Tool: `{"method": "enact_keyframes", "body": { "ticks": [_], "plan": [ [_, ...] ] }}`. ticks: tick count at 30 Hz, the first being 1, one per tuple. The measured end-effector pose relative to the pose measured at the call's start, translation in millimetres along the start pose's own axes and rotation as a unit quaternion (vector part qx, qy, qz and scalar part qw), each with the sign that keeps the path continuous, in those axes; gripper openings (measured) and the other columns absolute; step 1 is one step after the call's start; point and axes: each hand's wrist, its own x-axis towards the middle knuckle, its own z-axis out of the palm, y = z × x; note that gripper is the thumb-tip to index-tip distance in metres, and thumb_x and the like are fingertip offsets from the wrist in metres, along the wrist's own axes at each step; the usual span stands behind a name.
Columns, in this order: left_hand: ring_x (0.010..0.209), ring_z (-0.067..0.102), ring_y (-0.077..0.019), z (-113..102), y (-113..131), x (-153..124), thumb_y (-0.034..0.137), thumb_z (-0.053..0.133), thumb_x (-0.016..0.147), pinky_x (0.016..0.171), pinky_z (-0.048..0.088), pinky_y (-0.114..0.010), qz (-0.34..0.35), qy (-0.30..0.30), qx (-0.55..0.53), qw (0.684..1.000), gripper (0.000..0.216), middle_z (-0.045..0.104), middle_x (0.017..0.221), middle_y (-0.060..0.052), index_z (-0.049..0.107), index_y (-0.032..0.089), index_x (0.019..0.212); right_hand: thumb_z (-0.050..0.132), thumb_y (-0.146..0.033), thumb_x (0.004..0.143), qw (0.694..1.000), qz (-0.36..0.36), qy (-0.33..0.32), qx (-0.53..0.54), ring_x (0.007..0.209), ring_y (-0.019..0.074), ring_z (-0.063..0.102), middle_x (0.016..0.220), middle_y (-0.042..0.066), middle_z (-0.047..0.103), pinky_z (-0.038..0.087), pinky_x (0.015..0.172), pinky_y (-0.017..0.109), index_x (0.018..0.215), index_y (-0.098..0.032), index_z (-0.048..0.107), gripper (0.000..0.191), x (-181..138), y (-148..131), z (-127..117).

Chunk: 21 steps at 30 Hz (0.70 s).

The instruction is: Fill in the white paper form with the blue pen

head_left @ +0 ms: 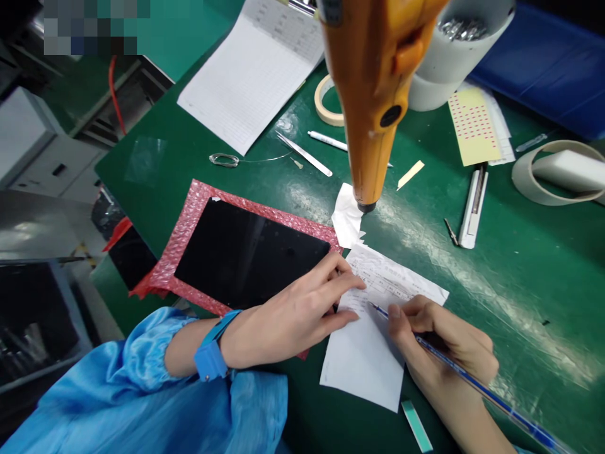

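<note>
A blue ballpoint pen (444, 357) is gripped in my right hand (439, 343), its tip touching or just above a printed white sheet (366, 362) with writing on it. My left hand (297, 309), with a blue wrist strap (211, 359), is open, fingertips resting on the sheet's left edge. Under and beyond that hand lies a black flat panel (250, 252) on pink bubble wrap (182, 217); the hand hides its near right corner. A crumpled white paper piece (347, 217) touches the wrap's right end.
An orange power screwdriver (378, 94) hangs above the table. Behind it are a masking tape roll (326, 113), tweezers (305, 153), a form on a clipboard (255, 69) and a white tub of metal parts (439, 79). To the right lie a box cutter (474, 208) and a wide tape roll (524, 180).
</note>
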Motion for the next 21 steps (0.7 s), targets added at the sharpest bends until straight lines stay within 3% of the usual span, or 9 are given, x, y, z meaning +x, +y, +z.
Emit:
{"method": "enact_keyframes", "body": {
  "ticks": [3, 5, 11, 21],
  "plan": [
    [0.098, 0.064, -0.0138, 2.1, -0.4, -1.4, 0.006, 0.078, 0.102, 0.078, 0.061, -0.021, 0.001, 0.009, 0.002, 1.000, 0.041, 0.053, 0.127, -0.006, 0.059, 0.015, 0.137, 0.077, -0.008, 0.101, 1.000, 0.003, 0.001, -0.002, 0.050, 0.0077, 0.052, 0.069, -0.006, 0.062, 0.039, 0.046, 0.023, 0.077, -0.025, 0.056, 0.035, 0.3, 0.1, -0.4],
    [0.093, 0.062, -0.0125, 3.2, -0.7, -1.7, 0.005, 0.077, 0.102, 0.078, 0.061, -0.021, -0.001, 0.010, 0.005, 1.000, 0.042, 0.052, 0.126, -0.005, 0.057, 0.017, 0.137, 0.077, -0.008, 0.101, 1.000, 0.004, 0.004, 0.000, 0.050, 0.0075, 0.052, 0.069, -0.006, 0.062, 0.039, 0.046, 0.022, 0.077, -0.024, 0.057, 0.035, 0.3, 0.4, 0.0],
    [0.082, 0.056, -0.0115, 4.4, -3.3, -0.7, 0.006, 0.074, 0.104, 0.091, 0.067, -0.030, -0.004, 0.004, 0.008, 1.000, 0.048, 0.052, 0.126, -0.004, 0.051, 0.023, 0.142, 0.076, -0.009, 0.102, 1.000, 0.006, 0.004, -0.004, 0.049, 0.0069, 0.050, 0.069, -0.006, 0.062, 0.037, 0.044, 0.023, 0.076, -0.025, 0.056, 0.036, -1.1, 1.4, 1.1],
    [0.092, 0.066, -0.0162, 1.8, -0.1, -0.8, 0.011, 0.068, 0.110, 0.116, 0.063, -0.042, -0.002, -0.011, 0.000, 1.000, 0.043, 0.061, 0.122, -0.005, 0.051, 0.020, 0.149, 0.077, -0.012, 0.103, 1.000, 0.008, 0.004, -0.009, 0.048, 0.0080, 0.054, 0.068, -0.006, 0.064, 0.040, 0.044, 0.023, 0.076, -0.025, 0.057, 0.036, -0.9, 1.4, 0.9]
  ]
}}
